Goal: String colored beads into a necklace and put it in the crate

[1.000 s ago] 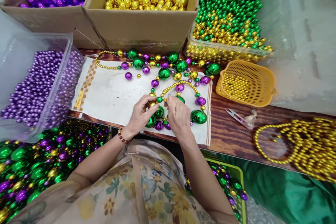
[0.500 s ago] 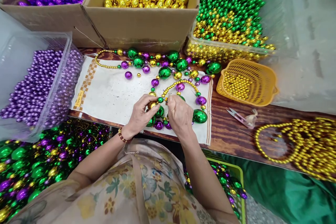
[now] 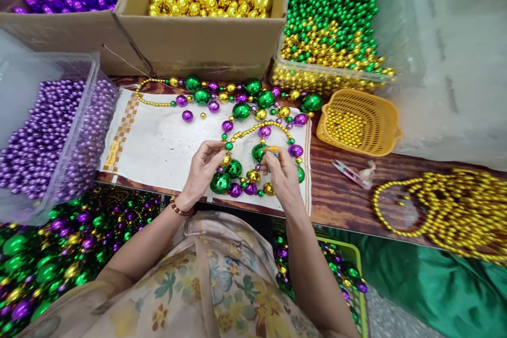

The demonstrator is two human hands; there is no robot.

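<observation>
My left hand is closed, thumb and fingers pinching the beaded necklace at its left side by a small green bead. The necklace lies in a loop on a white towel, strung with green, purple and gold beads and a run of small gold ones along its top. My right hand, inside the loop's right part, is closed around a small orange object with a bit of blue, mostly hidden by the fingers; its kind is unclear. Another bead strand stretches behind, near a loose purple bead.
Cardboard boxes of purple and gold beads stand at the back. Clear bins of beads flank them, purple at left, green and gold at right. An orange basket, thread snips and gold bead strands lie rightward.
My hands have moved apart. My right hand has shifted right, away from the small green bead, with the orange object now showing; my left hand stays at the necklace. The whole view has shifted slightly.
</observation>
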